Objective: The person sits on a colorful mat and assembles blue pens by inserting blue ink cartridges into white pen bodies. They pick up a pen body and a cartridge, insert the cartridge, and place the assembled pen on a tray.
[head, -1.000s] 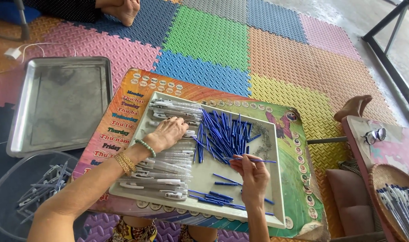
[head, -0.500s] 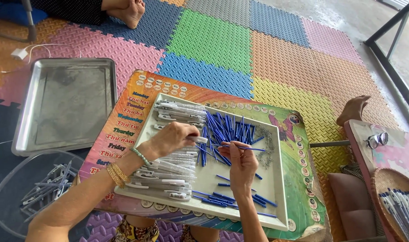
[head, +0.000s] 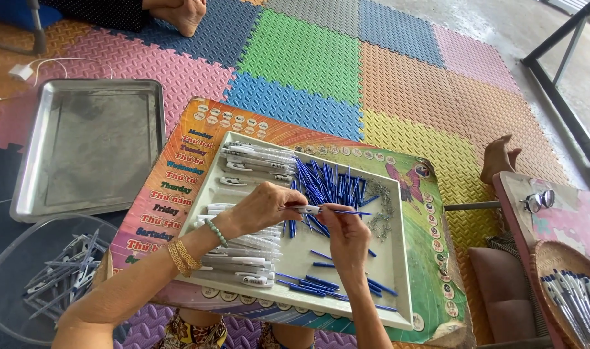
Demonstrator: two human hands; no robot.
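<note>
Since the earlier frames, both hands have been brought together over the middle of the white tray (head: pixel 398 284), which is set on a colourful low table (head: pixel 437 258) standing on foam floor mats (head: pixel 295 58). Beside the table an empty metal tray (head: pixel 88 148) is laid, and a clear bowl (head: pixel 10 258) of finished pens is seen below it. A clear pen barrel (head: pixel 306 209) is gripped by the closed fingers of the left hand (head: pixel 262 208), while a blue refill (head: pixel 350 212) is pinched by the right hand (head: pixel 346 234) at the barrel's end, just above the heap of blue refills (head: pixel 327 184).
</note>
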